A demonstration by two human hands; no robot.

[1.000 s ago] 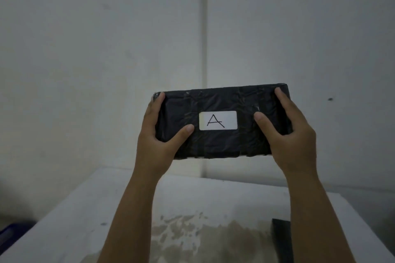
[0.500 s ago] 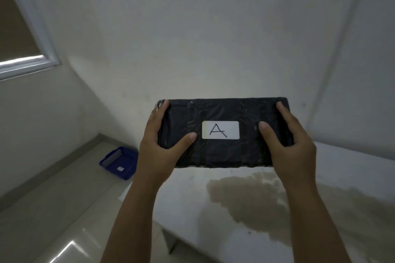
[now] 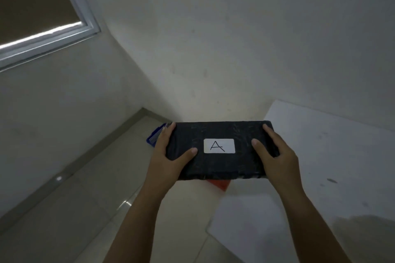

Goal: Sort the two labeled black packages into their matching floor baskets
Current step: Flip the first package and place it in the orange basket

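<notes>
A black wrapped package (image 3: 220, 166) with a white label reading "A" is held in the air in front of me. My left hand (image 3: 168, 156) grips its left end and my right hand (image 3: 275, 156) grips its right end, thumbs on the top face. Behind the package's left end, a blue floor basket (image 3: 152, 139) shows only a corner. Just under the package's lower edge a red basket (image 3: 220, 184) peeks out, mostly hidden. The second package is out of view.
A white table (image 3: 320, 166) with a dark stain fills the right side, its left edge running down past the red basket. Tiled floor (image 3: 85, 209) spreads to the left, bounded by walls, with a window (image 3: 42, 17) at upper left.
The view has swung left and down, away from the table toward the floor corner. The package stays gripped in both hands and now hangs over the baskets; the red basket has come into view.
</notes>
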